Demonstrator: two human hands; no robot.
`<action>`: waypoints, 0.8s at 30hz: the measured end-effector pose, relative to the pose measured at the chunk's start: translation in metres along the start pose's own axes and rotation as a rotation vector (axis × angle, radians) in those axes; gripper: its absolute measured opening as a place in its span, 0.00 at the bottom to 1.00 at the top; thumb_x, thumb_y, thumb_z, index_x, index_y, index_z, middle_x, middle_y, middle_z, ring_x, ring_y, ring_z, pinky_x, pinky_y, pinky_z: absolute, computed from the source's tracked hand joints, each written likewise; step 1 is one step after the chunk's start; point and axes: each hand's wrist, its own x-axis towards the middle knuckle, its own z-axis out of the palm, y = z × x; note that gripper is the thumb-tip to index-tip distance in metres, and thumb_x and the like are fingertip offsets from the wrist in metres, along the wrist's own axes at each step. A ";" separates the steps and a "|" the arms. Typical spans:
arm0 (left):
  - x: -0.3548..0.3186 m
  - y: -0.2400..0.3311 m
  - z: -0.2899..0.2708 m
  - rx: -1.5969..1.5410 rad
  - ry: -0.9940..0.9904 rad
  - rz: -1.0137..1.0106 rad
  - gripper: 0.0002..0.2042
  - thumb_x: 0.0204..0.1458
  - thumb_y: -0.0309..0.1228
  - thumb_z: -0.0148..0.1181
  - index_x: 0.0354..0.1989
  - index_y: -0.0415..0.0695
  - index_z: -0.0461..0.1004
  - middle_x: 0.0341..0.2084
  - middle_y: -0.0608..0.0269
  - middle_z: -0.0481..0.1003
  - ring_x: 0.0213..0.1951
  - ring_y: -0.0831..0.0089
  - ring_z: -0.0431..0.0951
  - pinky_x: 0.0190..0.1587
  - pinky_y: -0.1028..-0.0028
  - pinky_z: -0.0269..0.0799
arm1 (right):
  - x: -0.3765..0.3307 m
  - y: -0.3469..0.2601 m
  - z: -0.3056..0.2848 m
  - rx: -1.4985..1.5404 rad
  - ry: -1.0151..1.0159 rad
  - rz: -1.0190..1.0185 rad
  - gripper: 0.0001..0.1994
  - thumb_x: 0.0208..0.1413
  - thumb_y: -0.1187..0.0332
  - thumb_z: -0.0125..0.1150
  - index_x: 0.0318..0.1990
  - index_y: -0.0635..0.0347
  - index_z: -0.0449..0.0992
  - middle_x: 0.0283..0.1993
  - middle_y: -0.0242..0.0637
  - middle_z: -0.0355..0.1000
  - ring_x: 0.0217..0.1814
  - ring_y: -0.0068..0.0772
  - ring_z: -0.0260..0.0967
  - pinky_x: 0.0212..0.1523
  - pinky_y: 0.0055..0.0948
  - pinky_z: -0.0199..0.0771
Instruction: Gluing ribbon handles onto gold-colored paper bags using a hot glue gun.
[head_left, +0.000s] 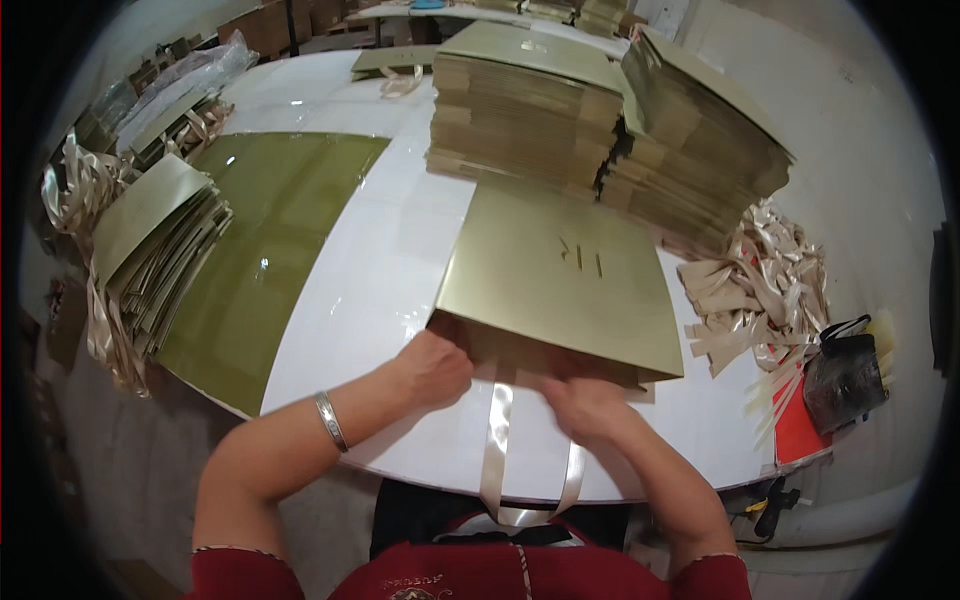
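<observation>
- Gold paper marks nearly everything I see from here; my landmark is the flat gold bag (560, 285) lying on the white tabletop (370, 290), its open mouth toward me.
- Far left of the bag, a slumped pile of finished gold bags (150, 250) sits at the tabletop's edge, pale ribbon handles (75, 185) spilling off beside it.
- Between that pile and the bag, a glossy olive-green sheet (265, 235) lies flat on the tabletop.
- My left hand (432, 368) is at the bag's near left corner, touching the mouth edge; the grip is curled narrow on that edge, though I cannot tell how much it actually pinches. A silver bangle (330, 420) sits on that wrist.
- Just below the bag's mouth, a cream ribbon loop (497, 440) runs from the opening down over the tabletop's near edge, between my two hands.
- My right hand (585, 405) is at the mouth's right part, fingers tucked under the bag's top layer; grip narrow, what it holds is hidden.
- Behind the bag, two tall stacks of flat gold bags (530, 120) stand, the right one leaning.
- Right of the bag, a heap of cut cream ribbons (760, 290), then a small black bag (845, 375) by the rim.
</observation>
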 end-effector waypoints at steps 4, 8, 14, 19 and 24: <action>0.003 0.008 0.003 0.003 0.636 -0.002 0.11 0.46 0.33 0.55 0.20 0.42 0.80 0.24 0.53 0.77 0.33 0.61 0.78 0.34 0.63 0.72 | -0.024 0.065 0.021 0.185 0.639 -0.045 0.24 0.58 0.64 0.50 0.61 0.63 0.62 0.63 0.56 0.58 0.66 0.56 0.54 0.65 0.44 0.55; 0.006 0.032 0.005 -0.249 0.379 -0.168 0.21 0.52 0.48 0.54 0.33 0.41 0.81 0.38 0.48 0.74 0.42 0.57 0.75 0.39 0.63 0.71 | -0.012 0.033 0.025 0.900 0.577 -0.368 0.32 0.56 0.60 0.60 0.64 0.66 0.58 0.64 0.39 0.60 0.67 0.40 0.55 0.65 0.36 0.55; 0.010 0.056 -0.013 -0.178 0.272 -0.293 0.25 0.53 0.55 0.52 0.42 0.44 0.80 0.36 0.52 0.73 0.36 0.57 0.76 0.38 0.62 0.73 | -0.001 -0.044 -0.030 1.556 0.955 -0.444 0.10 0.53 0.66 0.58 0.34 0.65 0.69 0.33 0.29 0.66 0.34 0.20 0.59 0.35 0.28 0.63; 0.010 0.127 -0.043 -0.582 0.824 0.444 0.10 0.42 0.33 0.65 0.23 0.42 0.70 0.24 0.57 0.69 0.29 0.59 0.72 0.36 0.61 0.73 | -0.051 -0.012 -0.054 0.908 1.355 -0.368 0.12 0.50 0.73 0.51 0.16 0.66 0.66 0.14 0.34 0.61 0.20 0.22 0.57 0.23 0.34 0.61; -0.003 0.151 -0.041 -0.592 0.942 0.635 0.10 0.46 0.31 0.63 0.26 0.39 0.68 0.28 0.55 0.70 0.34 0.58 0.74 0.39 0.63 0.74 | -0.064 -0.023 0.018 -0.159 0.973 -0.111 0.20 0.49 0.73 0.49 0.52 0.71 0.65 0.48 0.61 0.69 0.46 0.61 0.69 0.47 0.47 0.72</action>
